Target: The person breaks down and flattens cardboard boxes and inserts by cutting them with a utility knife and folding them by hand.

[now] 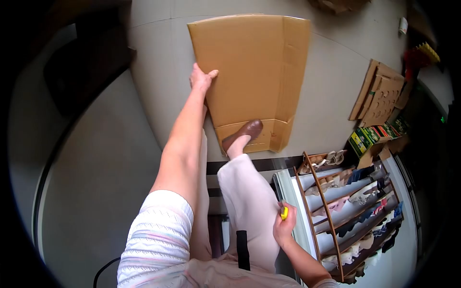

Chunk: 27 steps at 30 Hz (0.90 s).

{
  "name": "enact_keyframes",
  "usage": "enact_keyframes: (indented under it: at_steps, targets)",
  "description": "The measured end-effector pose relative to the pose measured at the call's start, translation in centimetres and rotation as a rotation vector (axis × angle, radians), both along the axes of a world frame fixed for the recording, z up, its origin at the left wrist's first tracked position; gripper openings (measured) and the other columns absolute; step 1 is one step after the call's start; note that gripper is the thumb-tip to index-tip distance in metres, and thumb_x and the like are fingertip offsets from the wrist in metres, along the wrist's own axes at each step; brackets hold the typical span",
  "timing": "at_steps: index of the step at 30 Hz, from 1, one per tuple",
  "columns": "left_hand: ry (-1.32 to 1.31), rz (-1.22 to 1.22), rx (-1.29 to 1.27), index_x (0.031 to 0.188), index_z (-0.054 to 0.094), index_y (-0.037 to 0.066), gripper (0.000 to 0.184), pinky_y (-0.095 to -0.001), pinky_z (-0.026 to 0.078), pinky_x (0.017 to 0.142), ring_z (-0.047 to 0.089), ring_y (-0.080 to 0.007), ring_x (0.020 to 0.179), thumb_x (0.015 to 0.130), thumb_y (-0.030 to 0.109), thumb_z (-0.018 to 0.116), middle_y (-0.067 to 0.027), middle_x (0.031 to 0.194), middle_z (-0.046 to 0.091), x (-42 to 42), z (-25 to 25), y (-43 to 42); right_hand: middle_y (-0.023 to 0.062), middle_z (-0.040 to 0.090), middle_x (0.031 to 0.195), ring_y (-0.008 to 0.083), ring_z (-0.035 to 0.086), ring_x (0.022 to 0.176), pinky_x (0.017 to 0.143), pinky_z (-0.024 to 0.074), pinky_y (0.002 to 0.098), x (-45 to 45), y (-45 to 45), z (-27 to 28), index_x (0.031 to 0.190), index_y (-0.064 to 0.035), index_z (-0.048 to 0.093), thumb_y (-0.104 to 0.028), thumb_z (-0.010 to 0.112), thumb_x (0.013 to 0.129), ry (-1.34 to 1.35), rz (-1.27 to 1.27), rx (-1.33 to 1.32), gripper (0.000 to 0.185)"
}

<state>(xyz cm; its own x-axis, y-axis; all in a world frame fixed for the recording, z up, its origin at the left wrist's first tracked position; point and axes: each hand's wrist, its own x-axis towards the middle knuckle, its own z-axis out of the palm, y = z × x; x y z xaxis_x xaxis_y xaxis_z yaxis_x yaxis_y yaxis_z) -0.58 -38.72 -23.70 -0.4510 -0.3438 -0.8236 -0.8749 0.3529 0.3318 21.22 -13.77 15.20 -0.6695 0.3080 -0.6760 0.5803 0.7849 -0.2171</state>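
A large flattened sheet of brown cardboard (245,72) lies on the floor, creased along its right side and near end. My left hand (201,79) grips its left edge, thumb on the upper face and the other fingers mostly out of sight at the edge. A brown shoe (245,134) on my foot presses on the near flap of the sheet. Beside my thigh, apart from the cardboard, my right hand (284,225) is closed around a yellow box cutter (285,213). Fingers cover most of the cutter, and no blade can be made out.
To the right stands a shoe rack (331,216) with several rows of shoes. Beyond it are a green-and-yellow printed box (367,139) and folded cardboard pieces (382,93) on the floor. Dark furniture (86,67) is at the far left; more cardboard (341,5) lies at the top.
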Motion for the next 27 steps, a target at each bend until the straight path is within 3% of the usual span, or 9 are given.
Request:
enact_keyframes:
  at_steps: [4, 6, 8, 13, 15, 18, 22, 25, 27]
  targets:
    - [-0.124, -0.231, -0.149, 0.132, 0.029, 0.011, 0.077, -0.044, 0.041, 0.092, 0.05, -0.0351, 0.108, 0.069, 0.026, 0.071, -0.0187, 0.117, 0.053, 1.0, 2.7, -0.5, 0.0144, 0.056, 0.087, 0.0332, 0.051, 0.083, 0.073, 0.0431, 0.0398, -1.4, 0.6, -0.3, 0.095, -0.0033, 0.054, 0.004, 0.055, 0.07, -0.021, 0.082, 0.005, 0.026]
    - [-0.001, -0.361, -0.206, 0.128, 0.037, 0.004, 0.072, -0.0412, 0.043, 0.089, 0.054, -0.0344, 0.102, 0.066, 0.026, 0.069, -0.021, 0.108, 0.056, 2.3, 5.9, -2.1, 0.014, 0.055, 0.087, 0.0333, 0.051, 0.084, 0.072, 0.0428, 0.0407, -1.5, 1.2, -0.1, 0.097, -0.0039, 0.053, 0.003, 0.055, 0.071, -0.016, 0.117, -0.018, 0.028]
    - [0.057, -0.468, -0.231, 0.123, 0.044, 0.004, 0.066, -0.0402, 0.044, 0.087, 0.056, -0.033, 0.097, 0.066, 0.026, 0.066, -0.0197, 0.103, 0.059, 4.4, 8.6, -4.9, 0.0139, 0.055, 0.088, 0.0332, 0.051, 0.086, 0.073, 0.0429, 0.0411, -0.9, 2.1, -0.2, 0.1, -0.0045, 0.052, 0.002, 0.055, 0.071, -0.001, 0.154, -0.014, 0.03]
    - [-0.063, -0.439, -0.085, 0.11, 0.057, 0.004, 0.049, -0.0351, 0.045, 0.087, 0.058, -0.0279, 0.097, 0.066, 0.025, 0.064, -0.0159, 0.102, 0.062, 5.6, 25.6, -9.6, 0.0132, 0.056, 0.092, 0.0338, 0.052, 0.087, 0.074, 0.0437, 0.0427, -0.9, 3.7, -0.3, 0.098, -0.0052, 0.051, -0.005, 0.056, 0.074, -0.006, 0.248, 0.052, 0.025]
    - [-0.051, -0.409, -0.118, 0.11, 0.057, 0.004, 0.047, -0.0342, 0.045, 0.087, 0.059, -0.0266, 0.097, 0.068, 0.024, 0.063, -0.0151, 0.102, 0.062, 6.8, 31.9, -10.5, 0.0133, 0.057, 0.091, 0.0342, 0.054, 0.086, 0.071, 0.0446, 0.0439, -1.1, 5.1, 1.3, 0.095, -0.0058, 0.05, -0.006, 0.055, 0.073, -0.11, 0.292, 0.055, 0.022]
    - [-0.069, -0.347, -0.116, 0.106, 0.06, 0.004, 0.043, -0.0333, 0.045, 0.087, 0.059, -0.0251, 0.099, 0.068, 0.023, 0.064, -0.0142, 0.104, 0.062, 9.1, 39.3, -11.6, 0.0144, 0.058, 0.088, 0.0352, 0.056, 0.083, 0.069, 0.0451, 0.0456, 0.2, 8.6, 5.8, 0.093, -0.0066, 0.05, -0.008, 0.054, 0.072, -0.047, 0.171, 0.047, 0.021]
    - [-0.188, -0.384, -0.156, 0.106, 0.061, 0.005, 0.042, -0.0331, 0.045, 0.087, 0.059, -0.0246, 0.098, 0.069, 0.024, 0.064, -0.0137, 0.104, 0.062, 10.6, 43.0, -11.7, 0.0185, 0.06, 0.084, 0.0382, 0.059, 0.08, 0.068, 0.0461, 0.0472, 2.9, 15.1, 12.0, 0.095, -0.0072, 0.05, -0.01, 0.054, 0.074, -0.076, 0.074, 0.125, 0.021]
    - [-0.105, -0.485, -0.116, 0.107, 0.061, 0.004, 0.043, -0.0317, 0.046, 0.084, 0.06, -0.0228, 0.094, 0.068, 0.023, 0.065, -0.0128, 0.101, 0.063, 9.1, 44.2, -9.6, 0.0223, 0.06, 0.081, 0.04, 0.059, 0.081, 0.069, 0.0461, 0.0477, 4.9, 18.1, 16.6, 0.096, -0.0059, 0.051, -0.01, 0.054, 0.075, -0.18, -0.019, 0.182, 0.022]
    - [-0.066, -0.477, -0.053, 0.107, 0.06, 0.004, 0.044, -0.0302, 0.047, 0.081, 0.061, -0.021, 0.089, 0.067, 0.023, 0.066, -0.0117, 0.097, 0.064, 6.8, 46.0, -7.1, 0.0241, 0.06, 0.08, 0.0423, 0.058, 0.08, 0.071, 0.0446, 0.0494, 7.7, 19.6, 16.6, 0.096, -0.0055, 0.053, -0.008, 0.054, 0.074, -0.126, -0.069, 0.197, 0.022]
